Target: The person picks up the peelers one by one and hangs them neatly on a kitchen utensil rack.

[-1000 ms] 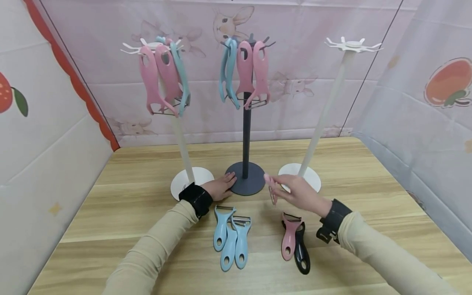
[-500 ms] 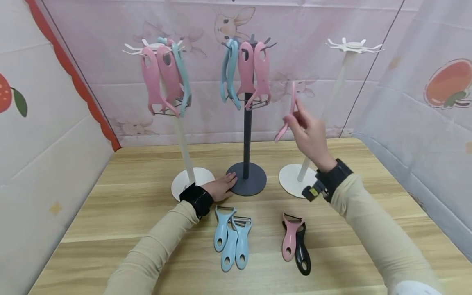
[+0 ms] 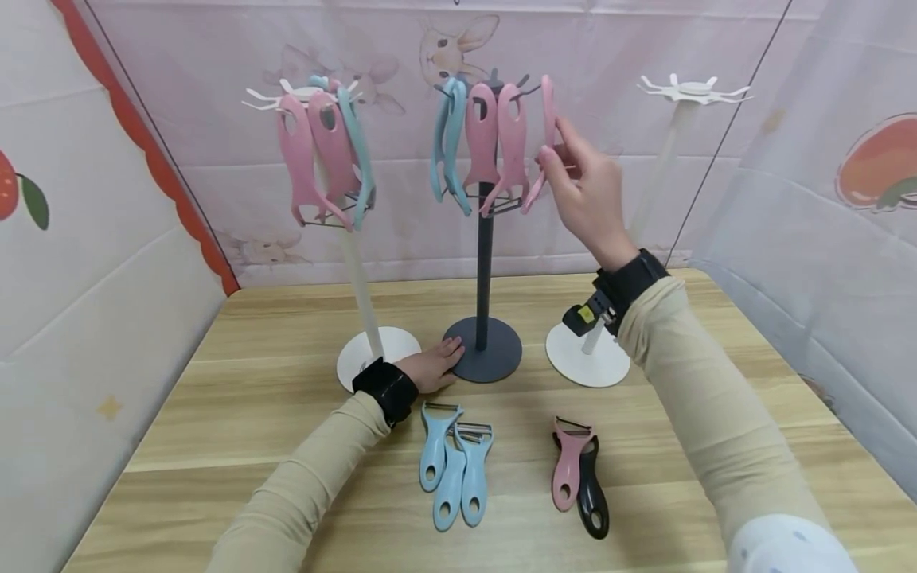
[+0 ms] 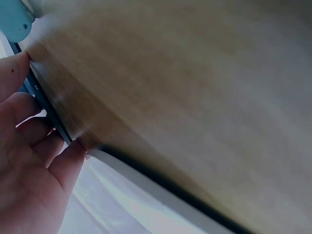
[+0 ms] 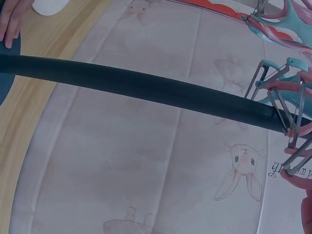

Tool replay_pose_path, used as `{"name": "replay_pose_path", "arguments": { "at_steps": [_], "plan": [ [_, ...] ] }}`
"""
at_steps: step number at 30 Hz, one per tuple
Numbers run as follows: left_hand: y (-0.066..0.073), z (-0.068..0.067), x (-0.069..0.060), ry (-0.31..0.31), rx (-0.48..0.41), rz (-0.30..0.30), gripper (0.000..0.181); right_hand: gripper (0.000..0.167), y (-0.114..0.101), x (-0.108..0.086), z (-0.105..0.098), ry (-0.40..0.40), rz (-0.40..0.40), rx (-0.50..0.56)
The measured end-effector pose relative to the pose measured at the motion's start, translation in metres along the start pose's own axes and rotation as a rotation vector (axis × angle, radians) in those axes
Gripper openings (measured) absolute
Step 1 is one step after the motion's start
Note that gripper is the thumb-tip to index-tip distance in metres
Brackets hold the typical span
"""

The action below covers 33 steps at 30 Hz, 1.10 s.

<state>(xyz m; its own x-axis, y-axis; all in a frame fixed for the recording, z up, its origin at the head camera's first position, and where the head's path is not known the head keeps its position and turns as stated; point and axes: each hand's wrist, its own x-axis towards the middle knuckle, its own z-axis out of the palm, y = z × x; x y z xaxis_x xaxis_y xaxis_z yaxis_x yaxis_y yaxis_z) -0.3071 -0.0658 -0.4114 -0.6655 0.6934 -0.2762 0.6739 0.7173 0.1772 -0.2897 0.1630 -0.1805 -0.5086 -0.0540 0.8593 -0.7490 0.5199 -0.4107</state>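
Observation:
My right hand (image 3: 591, 191) pinches a pink peeler (image 3: 548, 111) upright at the right side of the dark stand's top; whether its handle hole is round a hook I cannot tell. Two pink peelers (image 3: 481, 135) and blue ones (image 3: 454, 135) hang from that dark stand (image 3: 484, 263). My left hand (image 3: 431, 367) rests with its fingers on the edge of the round dark base (image 3: 494, 358). In the left wrist view the fingers of the left hand (image 4: 34, 161) lie along the base's thin edge. The right wrist view shows the dark pole (image 5: 146, 85) and hanging peelers (image 5: 292, 97).
A white stand (image 3: 361, 294) at the left bears pink and blue peelers (image 3: 304, 159). Another white stand (image 3: 662, 159) at the right has bare hooks. Several blue peelers (image 3: 450, 485) lie in front on the table (image 3: 286, 446), with a pink peeler (image 3: 568, 469) over a black one (image 3: 593, 493).
My right hand has risen from near the table with the pink peeler and moved left to the dark stand's hooks. The left hand has stayed on the base.

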Motion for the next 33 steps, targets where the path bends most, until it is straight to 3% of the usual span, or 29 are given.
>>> {"name": "replay_pose_path", "arguments": {
  "at_steps": [8, 15, 19, 26, 33],
  "plan": [
    [0.004, 0.002, 0.002, 0.003, 0.001, -0.001, 0.055, 0.039, 0.001, 0.009, 0.002, -0.028, 0.02, 0.023],
    [0.007, 0.003, 0.004, -0.003, -0.009, -0.003, 0.055, 0.04, -0.006, 0.011, -0.001, -0.131, 0.117, -0.026],
    [0.008, 0.003, 0.004, -0.007, -0.009, 0.002, 0.055, 0.041, -0.002, 0.009, -0.001, -0.157, 0.111, -0.045],
    [0.004, 0.004, 0.004, 0.002, -0.02, -0.004, 0.056, 0.04, 0.005, -0.006, -0.003, -0.168, 0.144, -0.038],
    [-0.004, 0.003, 0.001, 0.014, -0.047, -0.005, 0.057, 0.037, 0.019, -0.036, -0.004, -0.214, 0.127, -0.022]
  ]
}}
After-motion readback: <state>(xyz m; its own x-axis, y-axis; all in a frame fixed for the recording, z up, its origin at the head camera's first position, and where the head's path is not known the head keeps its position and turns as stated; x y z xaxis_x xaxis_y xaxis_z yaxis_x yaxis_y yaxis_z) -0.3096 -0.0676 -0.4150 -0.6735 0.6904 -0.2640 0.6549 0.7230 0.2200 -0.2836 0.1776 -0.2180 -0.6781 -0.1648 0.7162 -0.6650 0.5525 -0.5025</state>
